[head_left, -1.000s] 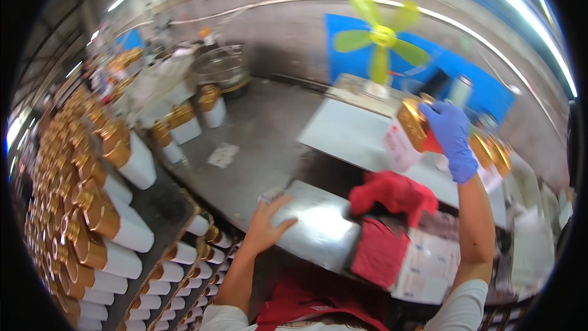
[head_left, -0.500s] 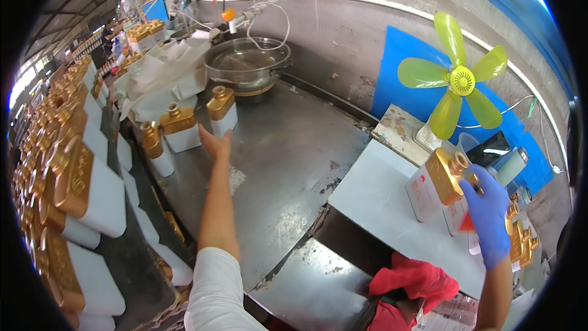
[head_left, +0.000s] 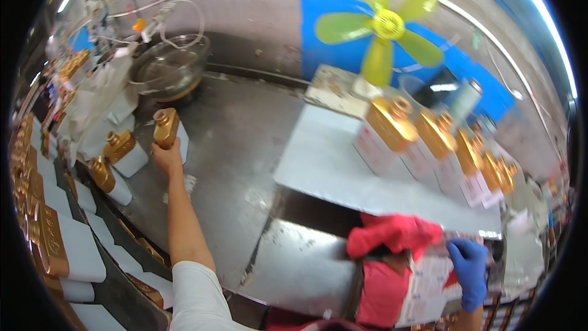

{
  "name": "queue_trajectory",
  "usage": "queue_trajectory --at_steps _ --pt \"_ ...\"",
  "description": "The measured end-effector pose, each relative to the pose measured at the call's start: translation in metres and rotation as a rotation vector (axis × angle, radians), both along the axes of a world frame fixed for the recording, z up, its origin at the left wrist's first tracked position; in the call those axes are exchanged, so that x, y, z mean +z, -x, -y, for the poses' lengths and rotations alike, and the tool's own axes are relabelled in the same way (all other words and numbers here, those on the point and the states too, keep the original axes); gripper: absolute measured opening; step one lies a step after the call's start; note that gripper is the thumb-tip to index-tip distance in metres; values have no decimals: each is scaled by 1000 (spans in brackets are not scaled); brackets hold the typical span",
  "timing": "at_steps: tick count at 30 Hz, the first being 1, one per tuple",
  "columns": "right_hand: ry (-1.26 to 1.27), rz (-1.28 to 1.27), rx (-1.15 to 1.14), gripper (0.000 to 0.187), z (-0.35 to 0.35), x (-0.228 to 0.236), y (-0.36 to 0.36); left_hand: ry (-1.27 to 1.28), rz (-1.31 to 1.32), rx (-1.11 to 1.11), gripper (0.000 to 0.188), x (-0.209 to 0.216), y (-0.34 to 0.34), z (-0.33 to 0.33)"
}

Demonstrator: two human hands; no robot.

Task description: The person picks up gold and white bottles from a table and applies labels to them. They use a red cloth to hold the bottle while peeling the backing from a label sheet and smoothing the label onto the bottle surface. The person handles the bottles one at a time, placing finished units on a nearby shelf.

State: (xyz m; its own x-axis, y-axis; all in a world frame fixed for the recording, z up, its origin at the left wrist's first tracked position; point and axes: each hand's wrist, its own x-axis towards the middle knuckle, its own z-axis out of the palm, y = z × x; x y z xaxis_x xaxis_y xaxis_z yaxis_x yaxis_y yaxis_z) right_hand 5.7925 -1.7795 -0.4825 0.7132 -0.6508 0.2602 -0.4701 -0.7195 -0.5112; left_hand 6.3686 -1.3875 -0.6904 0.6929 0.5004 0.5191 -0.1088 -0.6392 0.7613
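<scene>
Closest to me is the right hand (head_left: 468, 266) in its blue glove, down low over some printed sheets (head_left: 422, 294). Fingers look curled in and there's a red scrap (head_left: 451, 280) right beside them, but honestly can't tell if it's being held. Just left of that, a bunched-up red cloth (head_left: 392, 233) sits by a flat red pad (head_left: 380, 294), then a shiny metal plate (head_left: 300, 263).

Way over on the left, a whole crowd of gold-and-white bottles (head_left: 73, 245) is packed in.

Further out, the left hand (head_left: 168, 156) is bare, arm stretched long, fingers wrapped round the near side of a gold-topped white bottle (head_left: 165, 127). That one's standing on the dark metal bench (head_left: 245, 141), with two similar bottles (head_left: 119, 146) just to its left.

Off to the right, a row of matching bottles (head_left: 392, 125) lines up along a pale board (head_left: 318, 153). Behind those there's a yellow-green fan (head_left: 388, 24) against a blue panel (head_left: 309, 49), and beyond the gripped bottle, a see-through basin (head_left: 168, 89) near the wall (head_left: 257, 30).
</scene>
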Motion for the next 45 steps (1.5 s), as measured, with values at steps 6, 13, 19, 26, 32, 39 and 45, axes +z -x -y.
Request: queue_trajectory --at_steps 6,13,19,26,32,39,45 --pt "-269 -122 51 17 -22 -11 44 179 -113 -119 59 31 154 32" --pt "-708 54 116 33 -38 -70 105 881 -292 -1149 41 99 369 96" --pt "-910 229 206 59 -69 -96 105 1048 -740 -1638 32 113 458 192" --pt "-690 137 34 67 -70 -137 104 823 -870 -1552 50 63 480 241" --pt "-840 -16 22 69 -60 -116 104 785 -756 -1519 61 59 495 234" --pt "-432 190 -550 53 89 -150 237 754 -686 -1511 62 36 491 229" --pt "-68 7 -836 70 196 -188 353 705 -641 -1532 66 32 489 225"
